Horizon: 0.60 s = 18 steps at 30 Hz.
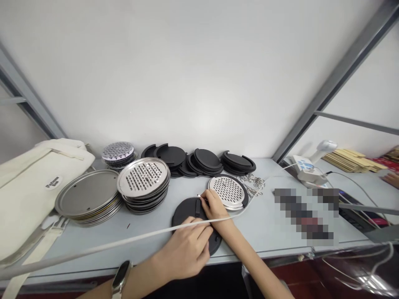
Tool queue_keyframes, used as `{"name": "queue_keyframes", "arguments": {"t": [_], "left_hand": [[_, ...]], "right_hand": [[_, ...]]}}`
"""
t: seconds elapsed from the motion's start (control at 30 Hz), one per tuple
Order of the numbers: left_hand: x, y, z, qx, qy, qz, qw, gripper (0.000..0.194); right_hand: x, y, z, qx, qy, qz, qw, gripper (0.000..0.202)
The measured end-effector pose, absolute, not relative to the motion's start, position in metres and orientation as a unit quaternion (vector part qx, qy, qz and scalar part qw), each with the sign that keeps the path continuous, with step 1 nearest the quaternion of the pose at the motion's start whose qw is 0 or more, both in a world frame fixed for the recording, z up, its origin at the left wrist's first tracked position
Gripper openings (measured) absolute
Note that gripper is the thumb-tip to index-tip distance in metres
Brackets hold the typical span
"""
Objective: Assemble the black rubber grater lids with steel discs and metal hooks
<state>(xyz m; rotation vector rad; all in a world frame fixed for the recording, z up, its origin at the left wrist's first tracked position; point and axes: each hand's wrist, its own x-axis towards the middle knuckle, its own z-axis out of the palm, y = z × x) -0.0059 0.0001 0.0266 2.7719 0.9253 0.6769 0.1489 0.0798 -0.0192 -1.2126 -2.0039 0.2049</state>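
A round black disc [182,211] lies on the table near its front edge, under both hands. My left hand [187,249], with a watch on the wrist, rests on the disc with its fingers curled together; what they hold, if anything, is hidden. At the disc's far edge my right hand [216,207] pinches a small shiny metal piece [199,196] beside a raised black tab [197,207]. Just behind the right hand sits a perforated metal grater plate [227,191] in a black holder. Wire hooks [252,180] lie scattered to its right.
Stacked grater plates [143,178], plain metal discs [90,193] and black round holders [205,160] stand along the left and back. A white bag [34,187] fills the far left. A white cable [124,241] crosses in front. A scanner [324,149] stands right; another person's hand [391,179] shows at the edge.
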Motion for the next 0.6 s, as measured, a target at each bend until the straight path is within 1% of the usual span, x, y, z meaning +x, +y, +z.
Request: {"name": "queue_keyframes", "arguments": {"t": [0.07,0.17,0.3,0.43,0.53,0.6], "left_hand": [[-0.010,-0.006,0.026,0.927,0.296,0.209,0.097,0.040],[-0.024,-0.006,0.028,0.941,0.256,0.176,0.136,0.051],[-0.043,0.000,0.040,0.947,0.219,0.141,0.189,0.045],[-0.065,0.006,0.054,0.931,0.216,0.133,0.261,0.038],[-0.081,0.012,0.060,0.926,0.246,0.143,0.250,0.038],[-0.085,0.015,0.062,0.922,0.253,0.161,0.244,0.035]], "right_hand": [[0.148,0.070,-0.021,-0.520,-0.765,0.042,0.378,0.016],[0.148,0.053,-0.017,-0.552,-0.750,0.009,0.365,0.017],[0.153,0.039,-0.007,-0.570,-0.750,0.005,0.335,0.018],[0.165,0.039,0.007,-0.539,-0.767,0.097,0.335,0.016],[0.173,0.043,0.017,-0.530,-0.763,0.170,0.329,0.015],[0.175,0.044,0.020,-0.532,-0.757,0.189,0.329,0.014]]}}
